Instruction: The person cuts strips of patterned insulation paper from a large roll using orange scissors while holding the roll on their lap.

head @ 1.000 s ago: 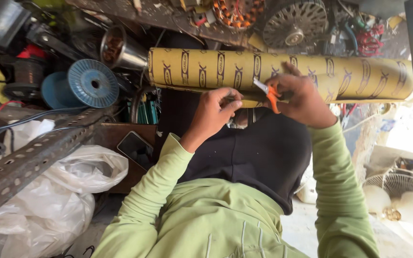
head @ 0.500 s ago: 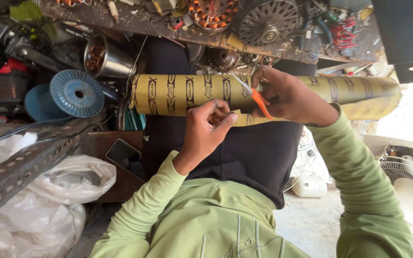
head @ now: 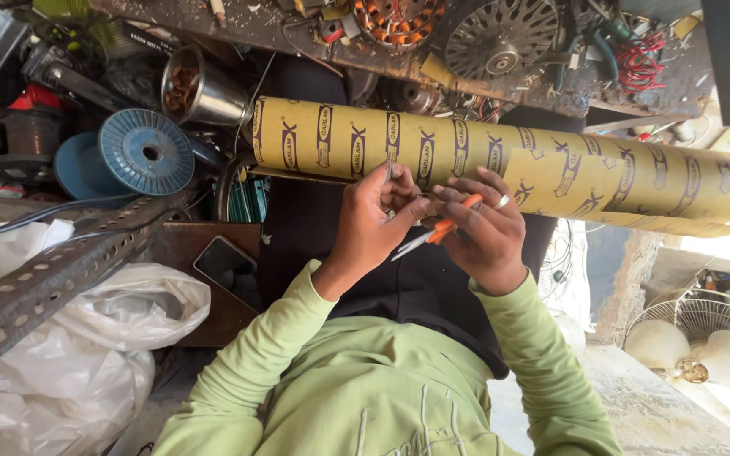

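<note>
Person's left hand (head: 375, 221) pinches the edge of a yellow paper roll (head: 500, 165) lying across the lap; right hand (head: 485, 232) grips orange-handled scissors (head: 437, 234), mid-cut; next needs a steady snip

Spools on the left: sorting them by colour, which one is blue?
The big flat-faced blue spool beside the shiny metal cup; the smaller dark spool left of it has a red top.

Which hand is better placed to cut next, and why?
Probably the right hand: it grips the orange-handled scissors beside the yellow paper roll, while the left hand only pinches the roll's edge by the blades.
</note>
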